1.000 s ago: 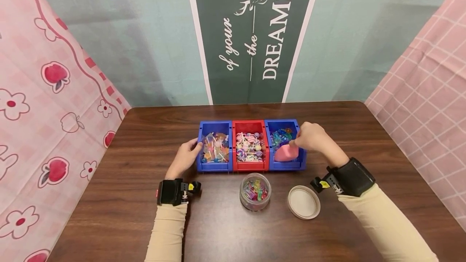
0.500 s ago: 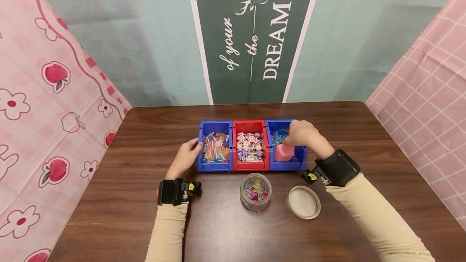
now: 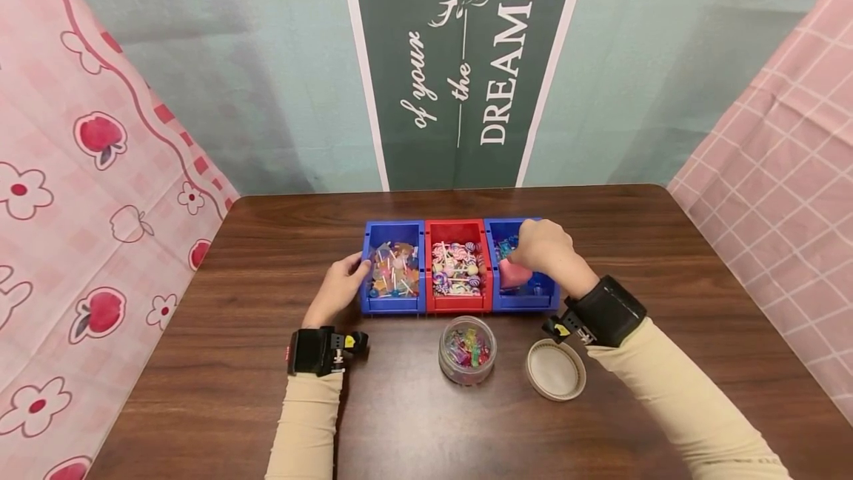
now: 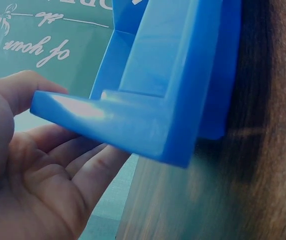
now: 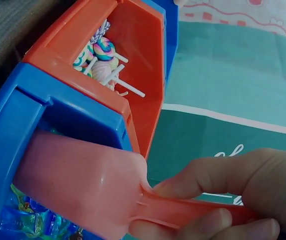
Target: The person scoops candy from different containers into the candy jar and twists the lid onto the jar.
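My right hand (image 3: 549, 252) holds a pink scoop (image 3: 514, 275) by its handle, the scoop's bowl down inside the right blue bin (image 3: 526, 304). In the right wrist view the underside of the scoop (image 5: 82, 180) faces the camera, over shiny blue and green clear trinkets (image 5: 27, 222). My left hand (image 3: 338, 291) grips the side wall of the left blue bin (image 3: 392, 307), thumb at the rim and fingers along the outside. The left wrist view shows that bin wall (image 4: 148, 125) between thumb and fingers. A red bin (image 3: 458, 305) of small lollipop charms sits between the two.
In front of the bins stands a clear open jar (image 3: 460, 378) partly filled with colourful clear pieces. Its round lid (image 3: 556, 370) lies to the right on the brown wooden table (image 3: 400, 421). A printed cloth backdrop (image 3: 293, 95) hangs behind the table.
My right hand has moved left and inward over the right blue bin, taking the scoop across its contents. The left hand stays on its bin.
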`<move>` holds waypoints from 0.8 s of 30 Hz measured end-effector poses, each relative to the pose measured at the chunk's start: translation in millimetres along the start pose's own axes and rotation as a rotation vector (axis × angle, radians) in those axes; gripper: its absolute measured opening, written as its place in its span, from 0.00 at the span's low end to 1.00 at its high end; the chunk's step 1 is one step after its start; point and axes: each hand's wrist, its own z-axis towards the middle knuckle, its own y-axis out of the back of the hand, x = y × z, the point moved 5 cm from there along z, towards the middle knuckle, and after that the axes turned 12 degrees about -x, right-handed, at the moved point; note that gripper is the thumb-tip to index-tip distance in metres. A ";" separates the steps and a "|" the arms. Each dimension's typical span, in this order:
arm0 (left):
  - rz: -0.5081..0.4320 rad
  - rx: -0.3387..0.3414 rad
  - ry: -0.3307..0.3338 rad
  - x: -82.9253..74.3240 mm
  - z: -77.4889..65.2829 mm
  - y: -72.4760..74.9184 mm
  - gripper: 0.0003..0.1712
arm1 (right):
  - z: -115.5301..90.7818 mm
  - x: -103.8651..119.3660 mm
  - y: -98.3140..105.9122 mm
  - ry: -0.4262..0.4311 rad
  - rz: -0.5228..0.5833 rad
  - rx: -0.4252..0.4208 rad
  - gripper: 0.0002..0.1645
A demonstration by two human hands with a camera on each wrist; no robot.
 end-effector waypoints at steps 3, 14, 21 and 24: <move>-0.004 0.000 0.003 0.7 -0.1 -0.4 0.28 | -1.5 -2.2 2.0 -0.001 0.003 0.005 0.21; -0.004 -0.008 -0.008 -1.0 -0.3 0.8 0.28 | -0.9 -6.5 6.5 0.028 -0.010 0.058 0.22; -0.006 0.006 0.000 -1.0 -1.1 0.9 0.28 | 0.3 -6.3 -2.8 0.026 -0.030 0.070 0.26; -0.013 0.010 0.008 -1.0 -1.6 0.9 0.29 | -0.8 -5.0 -6.4 0.017 -0.033 0.073 0.29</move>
